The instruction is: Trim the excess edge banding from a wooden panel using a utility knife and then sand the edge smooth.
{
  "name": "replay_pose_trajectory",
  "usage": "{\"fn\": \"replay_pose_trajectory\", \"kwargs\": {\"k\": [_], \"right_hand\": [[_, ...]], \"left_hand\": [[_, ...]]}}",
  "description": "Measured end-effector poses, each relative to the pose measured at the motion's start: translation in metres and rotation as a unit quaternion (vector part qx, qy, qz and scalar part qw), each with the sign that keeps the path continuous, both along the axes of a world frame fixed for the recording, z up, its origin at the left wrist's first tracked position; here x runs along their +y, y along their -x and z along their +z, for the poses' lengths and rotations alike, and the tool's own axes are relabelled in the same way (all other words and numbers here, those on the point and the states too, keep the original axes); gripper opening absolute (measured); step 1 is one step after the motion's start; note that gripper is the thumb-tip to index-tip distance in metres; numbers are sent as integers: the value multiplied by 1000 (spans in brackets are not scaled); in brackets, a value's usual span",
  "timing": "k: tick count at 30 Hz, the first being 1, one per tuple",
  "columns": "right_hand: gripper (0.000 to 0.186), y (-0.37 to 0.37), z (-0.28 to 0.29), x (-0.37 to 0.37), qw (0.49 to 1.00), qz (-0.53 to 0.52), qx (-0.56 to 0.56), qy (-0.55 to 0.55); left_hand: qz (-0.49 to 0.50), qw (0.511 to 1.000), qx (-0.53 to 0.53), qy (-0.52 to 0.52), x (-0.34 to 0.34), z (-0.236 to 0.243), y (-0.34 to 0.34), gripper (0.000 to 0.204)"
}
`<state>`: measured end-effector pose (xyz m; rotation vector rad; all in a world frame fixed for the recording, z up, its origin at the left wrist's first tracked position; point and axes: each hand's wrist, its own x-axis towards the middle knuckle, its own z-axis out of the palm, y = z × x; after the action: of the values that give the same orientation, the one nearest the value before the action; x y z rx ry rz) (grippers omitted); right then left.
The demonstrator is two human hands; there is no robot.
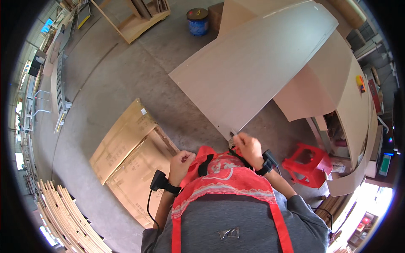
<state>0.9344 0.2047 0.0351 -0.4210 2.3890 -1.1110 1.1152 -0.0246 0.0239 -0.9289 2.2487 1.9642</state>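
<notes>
My right hand (249, 148) is closed at the near corner of a large pale grey panel (253, 67). A small dark thing sticks out by its fingertips there, too small to name. Curled shut, my left hand (181, 164) rests at the left edge of the red apron (223, 179) on my front; what it holds, if anything, is hidden. Both wrists carry black strapped devices. The panel slants away to the far right, on top of brown sheets.
Flattened cardboard boxes (130, 164) lie on the floor at the left. A red plastic stool (307, 165) stands at the right, beside large brown sheets (320, 80). Wooden strips (63, 215) are stacked near left. A blue drum (198, 23) and a wooden cart (141, 25) stand farther off.
</notes>
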Motion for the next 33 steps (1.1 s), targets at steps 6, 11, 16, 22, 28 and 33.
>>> {"fn": "replay_pose_trajectory", "kwargs": {"k": [6, 11, 16, 22, 28, 33], "right_hand": [[23, -1, 22, 8, 990, 134, 19, 45], [22, 13, 33, 20, 986, 131, -60, 85], [19, 20, 36, 31, 968, 166, -124, 144], [16, 67, 29, 55, 990, 75, -1, 123], [11, 171, 4, 89, 890, -88, 431, -121], [12, 197, -3, 84, 840, -78, 487, -226]], "left_hand": [[-28, 999, 9, -32, 22, 12, 40, 19], [-103, 990, 25, -93, 58, 55, 95, 18], [-161, 987, 2, -19, 75, 59, 114, 19], [-99, 995, 1, -5, 69, 38, 100, 14], [-77, 997, -25, -2, 45, 23, 73, 17], [-32, 998, 17, -45, 50, 17, 67, 22]]}}
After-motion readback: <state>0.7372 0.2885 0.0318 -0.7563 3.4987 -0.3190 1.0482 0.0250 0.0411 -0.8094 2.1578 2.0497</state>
